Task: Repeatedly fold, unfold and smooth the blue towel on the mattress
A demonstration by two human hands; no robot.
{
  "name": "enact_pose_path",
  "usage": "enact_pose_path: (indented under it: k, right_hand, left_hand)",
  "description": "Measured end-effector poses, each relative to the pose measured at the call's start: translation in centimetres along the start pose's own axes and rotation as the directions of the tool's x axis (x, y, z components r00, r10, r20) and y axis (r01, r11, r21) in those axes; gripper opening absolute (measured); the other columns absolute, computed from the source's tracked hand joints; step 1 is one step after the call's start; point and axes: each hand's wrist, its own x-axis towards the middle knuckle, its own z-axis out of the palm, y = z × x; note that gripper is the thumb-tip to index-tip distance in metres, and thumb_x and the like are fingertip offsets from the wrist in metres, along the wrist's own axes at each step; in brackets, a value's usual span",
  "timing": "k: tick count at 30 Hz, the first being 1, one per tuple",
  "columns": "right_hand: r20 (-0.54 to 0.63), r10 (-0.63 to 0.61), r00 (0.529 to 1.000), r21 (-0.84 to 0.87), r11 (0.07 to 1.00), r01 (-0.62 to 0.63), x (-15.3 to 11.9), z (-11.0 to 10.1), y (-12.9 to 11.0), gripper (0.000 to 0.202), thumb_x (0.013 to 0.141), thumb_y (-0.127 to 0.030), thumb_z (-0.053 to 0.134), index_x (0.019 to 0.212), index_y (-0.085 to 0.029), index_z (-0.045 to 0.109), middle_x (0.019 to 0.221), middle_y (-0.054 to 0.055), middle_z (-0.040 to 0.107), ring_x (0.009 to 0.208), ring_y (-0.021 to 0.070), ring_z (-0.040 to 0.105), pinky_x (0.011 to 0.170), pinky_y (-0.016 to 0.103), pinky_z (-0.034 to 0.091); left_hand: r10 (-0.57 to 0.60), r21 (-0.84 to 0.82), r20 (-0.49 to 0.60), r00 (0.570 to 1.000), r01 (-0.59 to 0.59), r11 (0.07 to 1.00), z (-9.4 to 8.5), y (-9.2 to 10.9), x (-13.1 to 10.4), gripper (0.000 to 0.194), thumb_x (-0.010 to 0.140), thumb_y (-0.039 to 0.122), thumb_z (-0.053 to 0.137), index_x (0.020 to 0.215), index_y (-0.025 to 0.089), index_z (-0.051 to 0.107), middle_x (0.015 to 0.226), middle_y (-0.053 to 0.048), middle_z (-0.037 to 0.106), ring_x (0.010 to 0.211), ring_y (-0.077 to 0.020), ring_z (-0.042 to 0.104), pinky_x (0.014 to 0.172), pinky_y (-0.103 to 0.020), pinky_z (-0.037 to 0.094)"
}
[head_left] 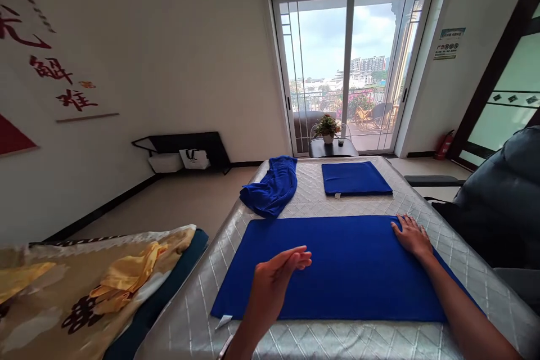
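A blue cloth, perhaps a towel [337,275], lies flat in a long rectangle on the bed, a white tag [224,321] at its near left corner. My right hand [414,236] rests on its far right corner, fingers spread and flat. Above its left half, my left hand [280,273] is raised, fingers curled together and thumb alongside, with nothing seen in it. Farther back lies a neatly folded blue cloth [356,178] with a small tag. To its left is a crumpled blue cloth [272,187].
Everything blue lies on a silvery quilted mattress [198,298]. At left, a patterned bedspread [42,304] holds a yellow cloth [130,273]. Beyond the mattress stands a chair [333,149] with a potted plant [328,128]. A dark padded chair [502,191] stands close on the right.
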Motion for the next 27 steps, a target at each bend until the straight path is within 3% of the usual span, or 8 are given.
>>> enact_pose_path:
  k: [3,7,16,27]
  right_hand:
    - [-0.010,-0.004,1.000,-0.009,1.000,0.004,0.3,0.5,0.3,0.074,0.102,-0.057,0.017,0.164,-0.019,0.030,0.171,0.009,0.025,0.158,0.0252,0.017,0.127,0.049,0.014]
    - [-0.009,-0.005,1.000,-0.001,1.000,0.005,0.5,0.6,0.4,0.074,0.101,-0.057,0.018,0.163,-0.019,0.032,0.170,0.009,0.026,0.158,0.0261,0.019,0.127,0.050,0.015]
    - [-0.016,-0.009,1.000,0.021,1.000,0.010,0.6,0.8,0.7,0.074,0.101,-0.058,0.019,0.162,-0.019,0.034,0.170,0.009,0.027,0.157,0.0262,0.019,0.128,0.049,0.013]
    - [-0.011,-0.001,1.000,0.000,1.000,0.001,0.8,0.9,0.7,0.075,0.100,-0.057,0.019,0.163,-0.019,0.033,0.170,0.009,0.027,0.158,0.0255,0.019,0.128,0.048,0.013]
  left_hand:
    - [-0.130,-0.110,0.106,0.986,0.142,0.984,1.9,0.8,0.7,0.043,0.091,0.059,0.069,0.101,0.020,0.083,0.085,-0.008,0.083,0.077,-0.0260,0.079,0.076,-0.037,0.066]
    - [-0.118,-0.116,0.115,0.986,0.132,0.984,3.4,2.3,0.9,0.041,0.083,0.061,0.076,0.093,0.023,0.085,0.081,-0.007,0.082,0.076,-0.0274,0.079,0.076,-0.037,0.066]
    - [-0.102,-0.178,0.108,0.989,0.120,0.977,2.5,3.6,-0.4,0.031,0.084,0.053,0.080,0.091,0.023,0.086,0.078,-0.006,0.082,0.073,-0.0257,0.079,0.071,-0.033,0.066]
    - [-0.095,-0.303,0.325,0.941,0.198,0.932,2.1,4.0,-1.2,0.038,0.099,0.051,0.062,0.117,0.022,0.080,0.102,-0.008,0.082,0.094,-0.0257,0.079,0.088,-0.036,0.063]
